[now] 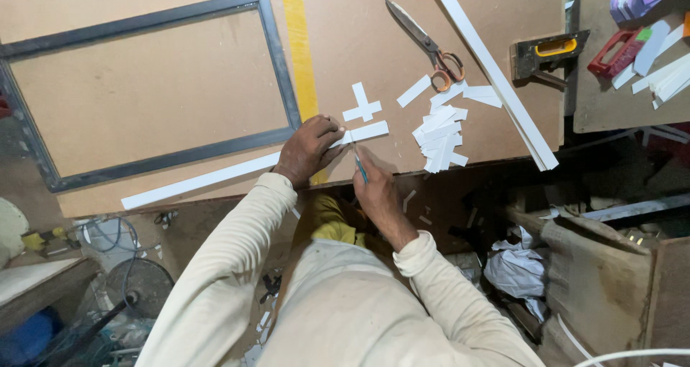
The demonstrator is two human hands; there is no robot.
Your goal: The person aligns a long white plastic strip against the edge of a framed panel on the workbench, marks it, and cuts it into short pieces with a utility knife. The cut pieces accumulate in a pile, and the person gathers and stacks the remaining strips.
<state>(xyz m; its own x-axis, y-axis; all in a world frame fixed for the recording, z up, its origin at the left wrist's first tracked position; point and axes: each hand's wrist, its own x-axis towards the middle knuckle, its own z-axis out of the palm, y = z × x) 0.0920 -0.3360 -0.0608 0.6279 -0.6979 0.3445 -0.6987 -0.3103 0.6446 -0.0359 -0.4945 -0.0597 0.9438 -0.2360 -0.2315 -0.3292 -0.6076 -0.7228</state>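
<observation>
We see the long white strip (215, 178) lying along the board's near edge, its long axis running left to right and rising slightly toward the right. Our left hand (310, 148) presses down flat on it near its right end, fingers closed over it. Just right of that, our right hand (377, 194) (the nearer to us) grips a blue-handled blade (360, 167), tip meeting the strip crosswise.

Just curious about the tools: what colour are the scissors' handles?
Orange handles on the scissors, with grey metal blades; the head view shows them.
</observation>
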